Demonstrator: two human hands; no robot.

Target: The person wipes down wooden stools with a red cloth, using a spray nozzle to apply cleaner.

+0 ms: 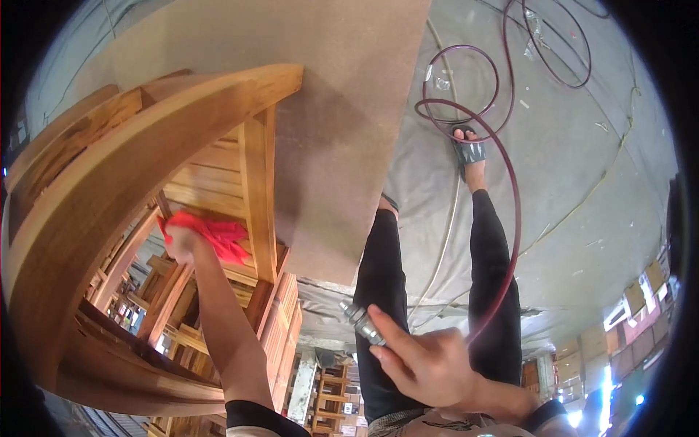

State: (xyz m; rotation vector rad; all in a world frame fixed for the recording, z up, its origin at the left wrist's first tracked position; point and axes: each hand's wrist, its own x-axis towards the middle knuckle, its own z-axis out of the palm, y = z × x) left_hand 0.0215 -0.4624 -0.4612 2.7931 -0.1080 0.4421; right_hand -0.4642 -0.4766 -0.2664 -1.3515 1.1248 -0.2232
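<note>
My left hand (182, 244) is closed on a bunched red cloth (224, 237), which rests against the slats of a wooden chair (251, 197). The chair has a broad curved arm (124, 146), and part of my left hand is hidden by the cloth. In my right hand (429, 364) is an air hose (513, 218) with a metal nozzle (362, 324) that points up and left, away from the chair. My fingers wrap round the hose end, so the grip itself is partly hidden.
The chair stands on a brown board (335, 146). Loops of the dark red hose lie on the grey floor covering (582, 182), near my sandalled foot (471, 149). A pale cord (453, 211) runs between my legs. Stacked wooden furniture (331, 393) stands behind me.
</note>
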